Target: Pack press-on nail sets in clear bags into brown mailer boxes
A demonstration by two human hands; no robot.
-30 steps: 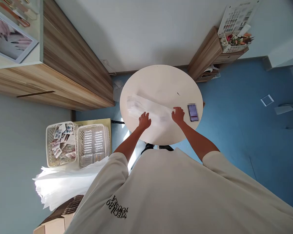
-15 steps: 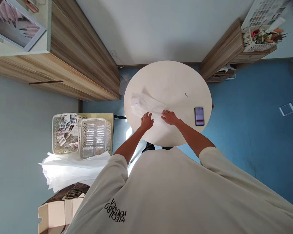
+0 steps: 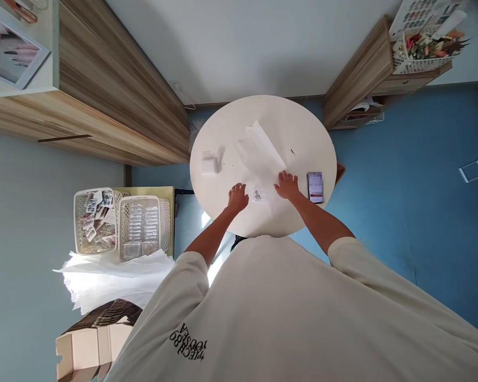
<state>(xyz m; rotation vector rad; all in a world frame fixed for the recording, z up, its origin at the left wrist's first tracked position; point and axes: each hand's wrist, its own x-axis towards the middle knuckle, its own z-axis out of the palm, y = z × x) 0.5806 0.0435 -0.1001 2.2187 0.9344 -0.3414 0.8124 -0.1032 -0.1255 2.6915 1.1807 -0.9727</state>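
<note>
One white sheet (image 3: 267, 144) has swung off the nine o'clock side of the round table (image 3: 306, 119) and now slants from near twelve down toward the right hand (image 3: 288, 185) at four. That shift brings two things into plain sight: a small white box (image 3: 209, 166) at nine, and a clear packet (image 3: 258, 195) of dark bits at six, between the hands. As I judge it, the sheet now lies apart from both, so each can be reached without lifting it.

The right hand is palm down, fingertips at the sheet's near end; whether it pinches the sheet or only presses there, I cannot tell. The left hand (image 3: 238, 197), toward seven, rests loosely spread, fingers slightly bent, grasping nothing that I can see, just beside the packet.

A phone (image 3: 315, 187) lies at about four, farther out than the right hand. Off the table, toward eight, stand two baskets (image 3: 165, 223) and a white stack (image 3: 111, 281).
</note>
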